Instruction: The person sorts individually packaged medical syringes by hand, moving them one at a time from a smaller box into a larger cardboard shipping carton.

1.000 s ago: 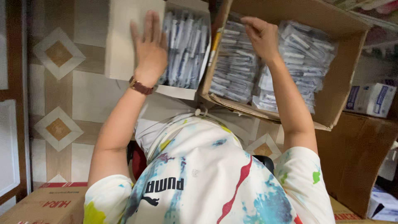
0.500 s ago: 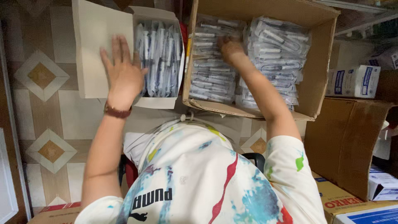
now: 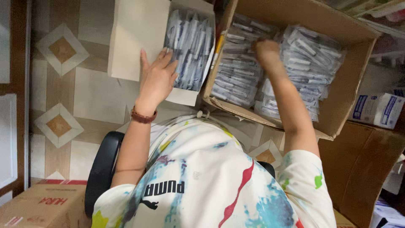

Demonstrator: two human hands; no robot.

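Note:
My left hand (image 3: 157,79), a brown wrist strap on it, lies flat with its fingers spread on the near edge of a small white carton (image 3: 137,38). The fingertips touch the clear wrapped packets (image 3: 190,46) standing inside. My right hand (image 3: 265,52) is blurred and pushed in among the stacked clear packets (image 3: 240,71) in a large brown cardboard box (image 3: 350,80). Whether it holds a packet is hidden. My paint-splashed white shirt (image 3: 211,177) fills the lower middle.
Patterned floor tiles (image 3: 61,50) lie at the left. A black chair edge (image 3: 101,169) shows by my left arm. A brown box (image 3: 38,207) sits at the lower left. A white-and-blue carton (image 3: 377,109) and another brown box (image 3: 363,164) stand at the right.
My left hand slid from the carton's open white flap toward its near edge and the packets. My right hand stays in the big box, shifted slightly. The view swung, revealing the chair.

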